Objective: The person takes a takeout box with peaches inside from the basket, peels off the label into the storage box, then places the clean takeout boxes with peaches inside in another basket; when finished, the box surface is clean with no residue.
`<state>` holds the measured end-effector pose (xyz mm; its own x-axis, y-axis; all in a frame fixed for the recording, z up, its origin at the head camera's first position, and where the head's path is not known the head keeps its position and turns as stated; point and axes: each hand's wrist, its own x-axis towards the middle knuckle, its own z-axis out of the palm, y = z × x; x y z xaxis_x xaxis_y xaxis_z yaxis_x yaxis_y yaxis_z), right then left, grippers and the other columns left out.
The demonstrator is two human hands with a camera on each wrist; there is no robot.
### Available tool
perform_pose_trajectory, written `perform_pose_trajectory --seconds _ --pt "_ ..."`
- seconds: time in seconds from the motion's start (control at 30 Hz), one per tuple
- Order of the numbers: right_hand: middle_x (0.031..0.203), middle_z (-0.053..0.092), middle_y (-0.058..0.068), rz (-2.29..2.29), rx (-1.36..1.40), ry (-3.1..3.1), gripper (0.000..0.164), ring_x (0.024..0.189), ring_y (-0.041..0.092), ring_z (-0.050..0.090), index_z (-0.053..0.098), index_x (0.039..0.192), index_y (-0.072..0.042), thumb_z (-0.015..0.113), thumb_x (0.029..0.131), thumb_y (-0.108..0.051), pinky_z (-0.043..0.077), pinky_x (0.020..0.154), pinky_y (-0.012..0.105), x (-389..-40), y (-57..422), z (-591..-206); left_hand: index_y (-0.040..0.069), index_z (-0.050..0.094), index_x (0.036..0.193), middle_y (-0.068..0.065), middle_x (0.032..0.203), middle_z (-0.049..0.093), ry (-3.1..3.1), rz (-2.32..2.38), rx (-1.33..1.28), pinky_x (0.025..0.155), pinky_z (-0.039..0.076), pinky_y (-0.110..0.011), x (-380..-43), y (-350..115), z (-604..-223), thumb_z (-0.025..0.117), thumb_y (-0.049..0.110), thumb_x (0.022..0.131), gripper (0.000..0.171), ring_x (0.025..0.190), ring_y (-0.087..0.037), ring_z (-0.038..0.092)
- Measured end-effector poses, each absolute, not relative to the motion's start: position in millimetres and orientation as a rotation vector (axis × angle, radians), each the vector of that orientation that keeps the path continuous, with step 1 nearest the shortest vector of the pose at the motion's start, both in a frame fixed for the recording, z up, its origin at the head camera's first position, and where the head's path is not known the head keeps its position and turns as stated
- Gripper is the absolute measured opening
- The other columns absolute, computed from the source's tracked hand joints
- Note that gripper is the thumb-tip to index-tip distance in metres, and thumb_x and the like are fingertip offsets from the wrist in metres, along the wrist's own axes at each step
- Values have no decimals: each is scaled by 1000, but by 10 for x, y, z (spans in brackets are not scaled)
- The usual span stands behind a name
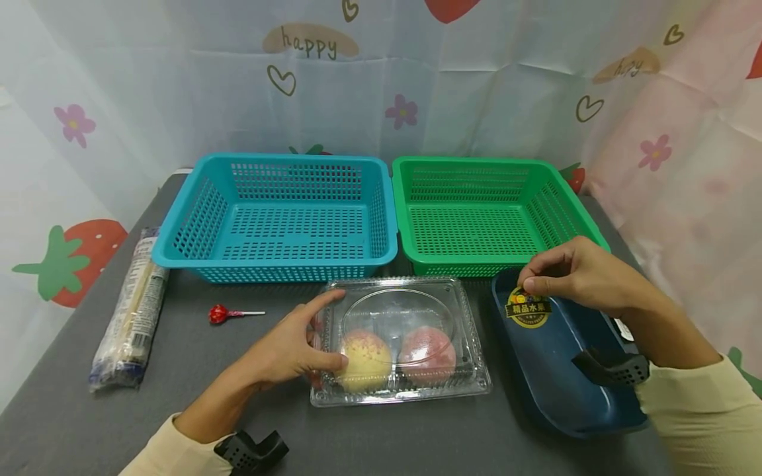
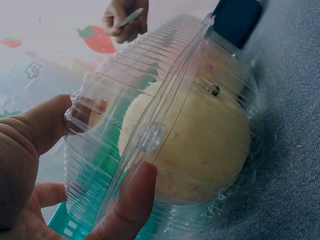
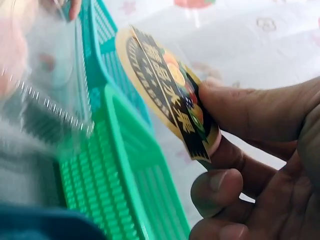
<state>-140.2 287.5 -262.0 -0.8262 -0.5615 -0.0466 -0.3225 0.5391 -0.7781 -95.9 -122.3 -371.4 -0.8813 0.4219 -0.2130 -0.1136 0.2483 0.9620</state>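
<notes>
A lidded clear plastic clamshell box [image 1: 399, 301] lies on the table in the head view, with a yellow peach-like fruit [image 1: 364, 360] and a pink one [image 1: 427, 356] inside. My left hand [image 1: 286, 350] grips its left side, thumb at the front and fingers at the back. In the left wrist view the thumb [image 2: 132, 200] lies against the lid seam. Between thumb and fingers, my right hand [image 1: 583, 274] pinches a round black-and-gold fruit sticker [image 1: 528, 309]. The sticker is held up over a dark blue basin [image 1: 565, 370], its printed face showing.
Behind the box stand a blue basket [image 1: 297, 261] and a green basket [image 1: 476, 258], side by side. Left of these lies a long plastic-wrapped package [image 1: 133, 311]. A red lollipop [image 1: 219, 314] rests between the package and my left hand. A printed curtain [image 1: 357, 112] hangs behind the table.
</notes>
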Motion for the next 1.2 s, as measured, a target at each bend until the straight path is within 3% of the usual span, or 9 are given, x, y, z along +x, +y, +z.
perform_pose_trajectory --seconds 0.37,0.6,0.83,1.2 --pt "81 66 8 -1219 -687 2356 10 77 19 58 72 92 0 63 93 -5 51 70 31 -1505 3230 -2919 20 30 151 -26 115 30 2096 1659 286 48 55 -48 -965 -1228 -3694 84 5 72 97 58 -27 56" --pt "76 59 0 -1206 -574 2334 12 63 14 46 71 91 1 64 93 -9 40 52 29 -1553 3366 -3139 21 30 151 -26 114 30 2095 1640 290 49 54 -50 -971 -1233 -3704 85 7 72 97 56 -26 57" --pt "72 57 1 -1179 -510 2335 13 53 11 42 71 94 3 64 93 -8 37 46 27 -1567 3434 -3363 21 29 151 -26 115 30 2093 1637 294 50 54 -50 -965 -1241 -3706 84 7 72 97 56 -26 58" --pt "80 62 7 -1117 -438 2349 13 69 16 54 71 93 4 67 90 -8 47 59 29 -1584 3470 -3577 21 30 151 -25 116 28 2093 1660 318 49 54 -50 -955 -1253 -3722 84 7 73 96 57 -26 57"
